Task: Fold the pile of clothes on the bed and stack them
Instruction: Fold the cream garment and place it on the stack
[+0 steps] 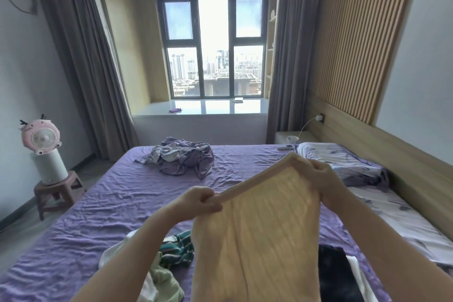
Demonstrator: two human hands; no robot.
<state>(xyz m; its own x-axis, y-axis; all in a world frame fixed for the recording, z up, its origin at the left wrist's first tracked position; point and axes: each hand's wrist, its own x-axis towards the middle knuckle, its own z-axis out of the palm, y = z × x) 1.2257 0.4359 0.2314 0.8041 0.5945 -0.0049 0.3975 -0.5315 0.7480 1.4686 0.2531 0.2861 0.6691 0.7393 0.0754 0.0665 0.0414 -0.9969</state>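
Observation:
A cream ribbed knit garment [257, 233] hangs in the air above the purple bed [103, 206]. My left hand [199, 200] pinches its upper left edge. Higher and to the right, my right hand [318, 176] grips the upper right corner. Under my arms lies a pile of clothes: a teal striped piece [177, 247], a pale green one [166, 282] and white fabric [110, 255]. A black garment [335, 274] with something white beside it lies at the lower right, partly hidden by the cream garment.
A crumpled purple-and-grey heap [182, 158] lies at the far end of the bed. A patterned pillow [343, 163] and folded bedding sit along the wooden headboard on the right. A pink fan [40, 136] stands on a stool at the left. The window ledge is behind.

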